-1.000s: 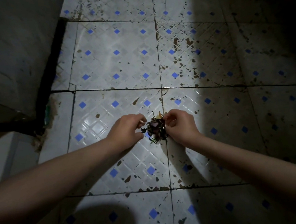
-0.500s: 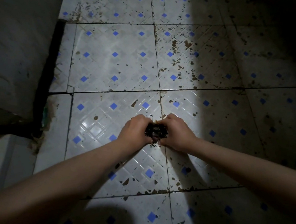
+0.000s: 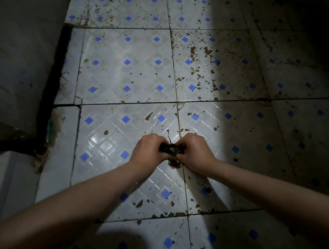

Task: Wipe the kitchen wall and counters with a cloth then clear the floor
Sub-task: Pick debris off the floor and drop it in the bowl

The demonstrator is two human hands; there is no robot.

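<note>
A small dark clump of scraps (image 3: 171, 151), stalks and bits of peel, sits squeezed between my two hands just above the tiled floor (image 3: 127, 70). My left hand (image 3: 149, 151) curls round its left side and my right hand (image 3: 193, 149) curls round its right side. The knuckles of both hands nearly meet over it. A few bits hang below the clump near a tile joint. Most of the clump is hidden by my fingers.
The floor has white tiles with small blue squares, spotted with brown dirt flecks (image 3: 195, 51). A grey cabinet side (image 3: 4, 61) with a dark base edge stands at the left. The right part of the floor lies in deep shadow (image 3: 311, 84).
A second ago the scraps lay spread on the tile between my parted hands. Both hands have since closed together over them and bunched them into a tight clump.
</note>
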